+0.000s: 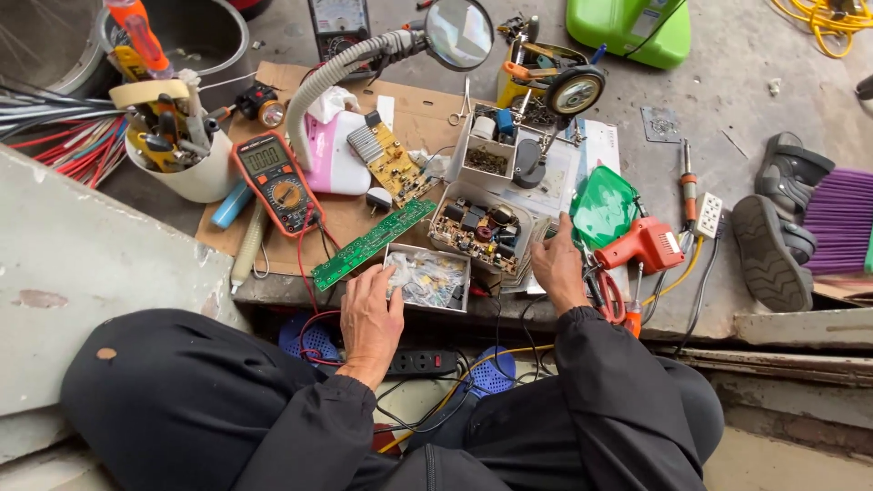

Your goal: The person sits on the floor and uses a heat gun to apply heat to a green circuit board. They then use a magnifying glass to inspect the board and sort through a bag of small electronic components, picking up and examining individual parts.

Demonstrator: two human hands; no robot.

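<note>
Nothing is lifted yet: the left hand [371,314] rests with fingers curled on the near rim of the parts box [427,277], holding nothing, while the right hand [559,265] lies loosely open, fingertips touching the circuit board [480,229].

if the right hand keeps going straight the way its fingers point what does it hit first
The right hand points up and slightly right, away from the person. First in that line looks to be the green plastic piece just beyond the fingertips, though depth is hard to judge and the finger may already touch it.
</note>
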